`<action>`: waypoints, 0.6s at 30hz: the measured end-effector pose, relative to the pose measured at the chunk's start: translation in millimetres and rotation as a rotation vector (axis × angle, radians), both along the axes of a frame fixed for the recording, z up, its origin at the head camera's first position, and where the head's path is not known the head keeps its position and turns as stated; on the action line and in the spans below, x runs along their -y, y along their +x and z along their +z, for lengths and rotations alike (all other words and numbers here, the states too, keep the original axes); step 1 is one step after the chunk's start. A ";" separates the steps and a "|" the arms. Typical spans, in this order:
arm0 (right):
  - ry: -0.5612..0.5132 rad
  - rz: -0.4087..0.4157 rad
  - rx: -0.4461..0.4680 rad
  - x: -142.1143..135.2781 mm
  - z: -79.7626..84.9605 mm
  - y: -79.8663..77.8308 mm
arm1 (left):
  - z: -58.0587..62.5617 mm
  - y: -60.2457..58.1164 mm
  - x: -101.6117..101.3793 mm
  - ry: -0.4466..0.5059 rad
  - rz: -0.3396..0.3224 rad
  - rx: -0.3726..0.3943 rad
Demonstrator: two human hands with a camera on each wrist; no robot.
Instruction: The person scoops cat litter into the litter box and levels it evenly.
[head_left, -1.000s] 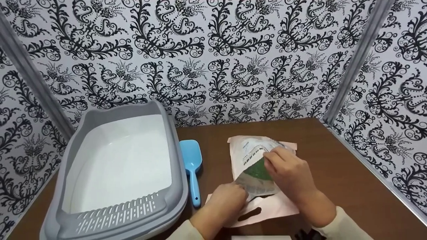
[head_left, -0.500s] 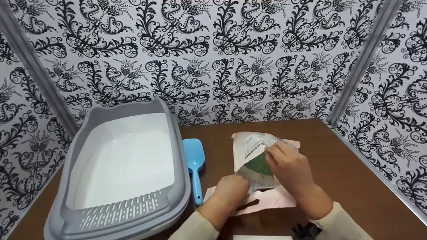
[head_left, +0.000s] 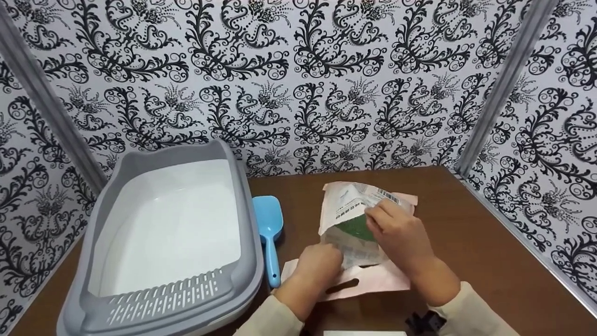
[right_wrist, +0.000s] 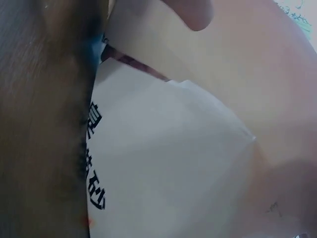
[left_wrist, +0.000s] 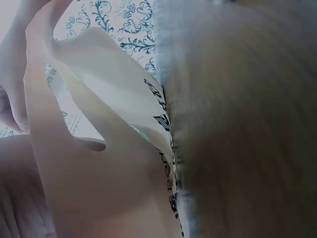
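Note:
A pale pink and white printed plastic bag [head_left: 339,196] lies on the brown table, its mouth spread and facing me. Inside the mouth shows a green, grainy-looking mass [head_left: 357,227]. My right hand [head_left: 402,233] pinches the upper edge of the mouth and holds it raised. At the lower left edge of the mouth, my left hand [head_left: 319,263] grips the bag with curled fingers, its fingertips hidden. A pink strip [head_left: 373,280] with a handle slot lies along the near side. In the left wrist view, the pink plastic [left_wrist: 114,193] and its slot fill the middle; the right wrist view shows white printed film [right_wrist: 163,134].
A grey litter box [head_left: 249,261] with a white inside and slotted front ledge stands on the left. Beside it lies a blue scoop [head_left: 269,219]. A white flat object [head_left: 364,333] and a black item [head_left: 425,322] sit at the near edge. Patterned walls [head_left: 298,84] enclose the table.
The bag's upper edge has shifted slightly, and a barcode now shows near my right hand. My left hand has moved a little up and left. Both hands keep hold of the bag.

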State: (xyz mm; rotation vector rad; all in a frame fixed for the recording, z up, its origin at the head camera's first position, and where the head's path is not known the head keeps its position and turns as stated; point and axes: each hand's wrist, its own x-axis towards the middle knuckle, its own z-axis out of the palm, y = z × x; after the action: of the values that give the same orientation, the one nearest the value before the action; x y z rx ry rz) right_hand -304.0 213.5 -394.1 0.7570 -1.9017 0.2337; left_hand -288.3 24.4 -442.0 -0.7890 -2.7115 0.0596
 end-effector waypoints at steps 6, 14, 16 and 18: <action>0.017 -0.029 0.016 2.8 2.4 3.5 | -1.9 1.3 -0.1 -0.063 0.004 -0.017; 0.034 -0.042 0.061 3.1 1.0 4.4 | -0.2 6.3 -0.8 -0.090 -0.009 0.017; 0.039 -0.048 0.069 2.4 0.1 4.5 | 0.6 7.1 -1.2 -0.092 -0.006 0.033; 0.044 -0.052 0.074 1.6 -0.8 4.7 | 0.7 7.4 -1.8 -0.089 -0.004 0.047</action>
State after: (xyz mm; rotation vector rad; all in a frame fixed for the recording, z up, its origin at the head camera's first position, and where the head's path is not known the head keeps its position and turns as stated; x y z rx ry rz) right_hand -299.4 211.9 -394.9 0.7365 -1.9993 0.1906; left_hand -280.9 26.2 -441.2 -0.8312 -2.7683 0.1634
